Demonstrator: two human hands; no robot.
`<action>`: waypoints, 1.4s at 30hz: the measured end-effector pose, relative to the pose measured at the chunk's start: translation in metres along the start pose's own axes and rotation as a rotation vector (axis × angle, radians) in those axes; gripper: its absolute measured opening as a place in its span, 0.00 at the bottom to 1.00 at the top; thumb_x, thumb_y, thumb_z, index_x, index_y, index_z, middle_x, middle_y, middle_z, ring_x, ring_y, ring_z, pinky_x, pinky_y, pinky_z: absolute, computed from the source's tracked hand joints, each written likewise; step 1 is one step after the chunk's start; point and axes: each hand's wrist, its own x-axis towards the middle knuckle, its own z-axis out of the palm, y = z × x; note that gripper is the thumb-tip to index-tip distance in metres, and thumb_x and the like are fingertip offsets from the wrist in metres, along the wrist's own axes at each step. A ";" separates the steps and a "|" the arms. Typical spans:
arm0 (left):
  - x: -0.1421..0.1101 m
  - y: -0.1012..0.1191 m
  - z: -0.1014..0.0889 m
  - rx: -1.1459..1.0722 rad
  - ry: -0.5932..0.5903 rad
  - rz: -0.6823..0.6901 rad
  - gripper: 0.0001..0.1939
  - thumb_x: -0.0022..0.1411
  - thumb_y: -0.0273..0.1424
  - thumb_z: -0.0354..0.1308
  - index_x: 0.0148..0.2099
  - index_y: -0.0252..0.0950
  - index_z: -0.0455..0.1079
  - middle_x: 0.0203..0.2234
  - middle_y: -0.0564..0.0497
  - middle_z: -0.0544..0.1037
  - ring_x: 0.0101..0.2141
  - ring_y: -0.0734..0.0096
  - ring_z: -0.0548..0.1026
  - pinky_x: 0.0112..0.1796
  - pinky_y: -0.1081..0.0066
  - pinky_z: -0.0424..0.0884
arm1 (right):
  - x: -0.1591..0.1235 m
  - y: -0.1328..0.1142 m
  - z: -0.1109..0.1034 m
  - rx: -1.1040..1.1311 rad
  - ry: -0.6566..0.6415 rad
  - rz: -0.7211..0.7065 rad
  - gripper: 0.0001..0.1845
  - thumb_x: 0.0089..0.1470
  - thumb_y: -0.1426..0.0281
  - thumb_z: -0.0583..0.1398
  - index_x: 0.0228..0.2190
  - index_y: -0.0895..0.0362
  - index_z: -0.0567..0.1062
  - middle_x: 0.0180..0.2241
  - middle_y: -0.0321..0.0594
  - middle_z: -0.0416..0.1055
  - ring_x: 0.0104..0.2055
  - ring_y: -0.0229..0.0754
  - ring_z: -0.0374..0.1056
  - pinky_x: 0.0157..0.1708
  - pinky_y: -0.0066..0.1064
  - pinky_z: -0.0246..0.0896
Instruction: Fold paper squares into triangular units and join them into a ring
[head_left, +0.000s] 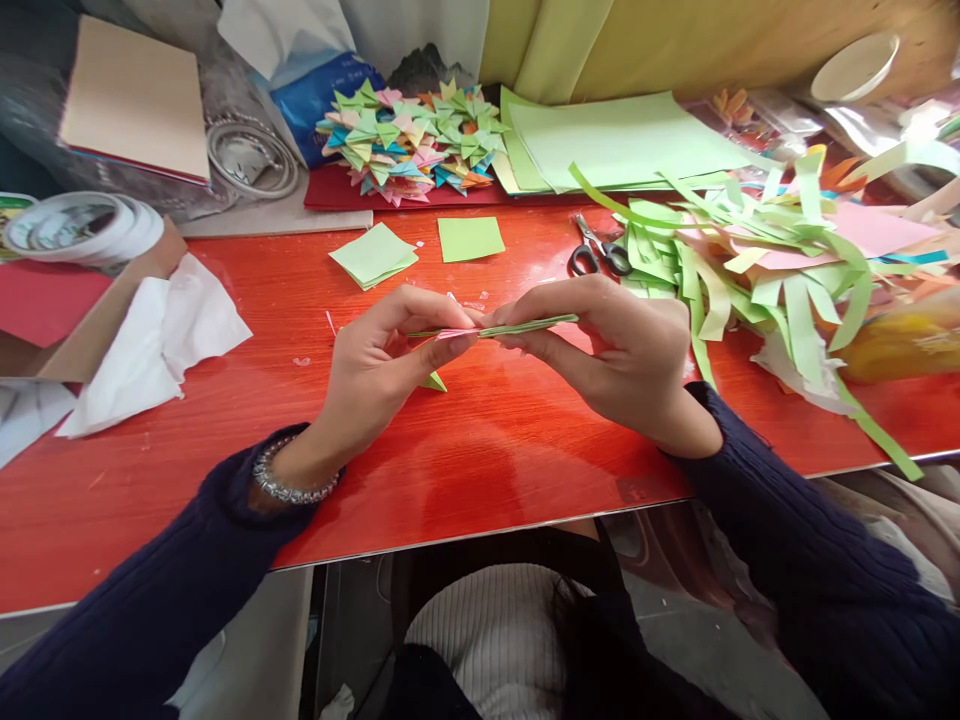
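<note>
Between both hands, above the red table, is a folded paper piece (529, 326), green toward the right and pink near the middle. My left hand (386, 355) pinches its left part between thumb and fingers. Its right part is gripped by my right hand (611, 345), thumb below and fingers on top. The fingers hide some of the folds. A green paper point (434, 381) shows below the left thumb; I cannot tell whether it is joined to the held piece. Beyond the hands lie a small stack of pale green squares (373, 254) and one brighter green square (471, 239).
Black-handled scissors (598, 250) lie right of the squares, beside a heap of green paper strips (780, 260). Folded-paper star wreaths (416, 138) and large green sheets (622, 140) sit at the back. White tape rolls (82, 228) and crumpled tissue (161, 335) are left. The red table (480, 460) ends near my lap.
</note>
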 end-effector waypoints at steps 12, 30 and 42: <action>-0.002 -0.002 0.005 0.035 0.043 -0.032 0.05 0.57 0.29 0.65 0.37 0.42 0.73 0.33 0.56 0.79 0.36 0.73 0.79 0.36 0.72 0.77 | 0.000 -0.001 0.001 0.044 0.004 -0.034 0.08 0.61 0.76 0.57 0.41 0.57 0.73 0.37 0.34 0.77 0.38 0.35 0.75 0.36 0.27 0.73; -0.003 -0.002 0.008 0.061 0.071 -0.064 0.05 0.57 0.33 0.66 0.35 0.41 0.73 0.31 0.55 0.78 0.33 0.73 0.78 0.33 0.72 0.76 | -0.001 -0.001 0.000 0.047 -0.021 0.023 0.07 0.59 0.74 0.59 0.39 0.55 0.75 0.35 0.35 0.78 0.34 0.35 0.75 0.34 0.28 0.74; -0.002 0.000 0.009 0.015 0.055 -0.075 0.05 0.57 0.32 0.66 0.36 0.41 0.73 0.32 0.55 0.79 0.32 0.73 0.78 0.29 0.74 0.76 | -0.002 -0.004 0.000 0.161 -0.014 0.155 0.06 0.58 0.70 0.61 0.39 0.54 0.74 0.36 0.34 0.77 0.33 0.33 0.74 0.37 0.28 0.77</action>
